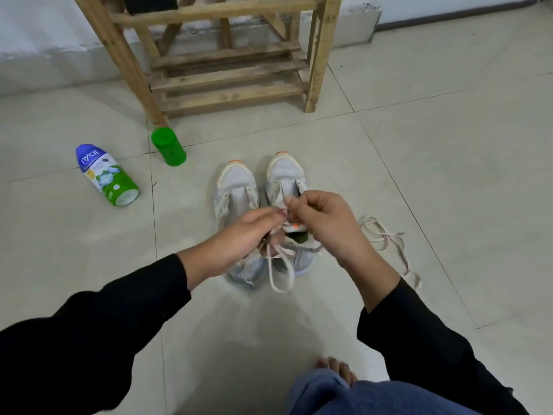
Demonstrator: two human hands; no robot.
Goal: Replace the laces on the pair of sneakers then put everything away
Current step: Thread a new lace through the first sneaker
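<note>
**Supervisor:** Where are you in the job?

**Operator:** Lacing, I'd say, and near the start of it. My left grip (239, 232) and right grip (323, 218) are close together above the sneakers, each with fingertips closed in a pinch on the same pale lace (279, 274). The rest of the lace hangs in a loop below them. They sit over the right sneaker (285, 172), about level with its tongue. The left sneaker (235, 190) stands just beside it, toes pointing away from me. I see no lace running through its eyelets.

**Supervisor:** And the other lace?

**Operator:** A second lace (386, 238) lies in loose curls on the floor (419, 145), off to my right and apart from the shoes. I can't tell which lace is old and which is new.

**Supervisor:** What does the next move need?

**Operator:** I think I need to get one tip free and feed it into an eyelet at the toe end. That takes a fine pinch near the tip, with the other grip steadying the shoe. My hands hide the tip, so I can't say where it is.

**Supervisor:** Surroundings?

**Operator:** Pale tiles with dark grout lines. A wooden slatted rack (227, 82) stands against the white wall (45, 40) ahead. To my left a powder bottle (104, 175) lies on its side, and a green container (169, 148) stands near the rack's leg. My bare foot (335, 368) shows at the bottom.
</note>
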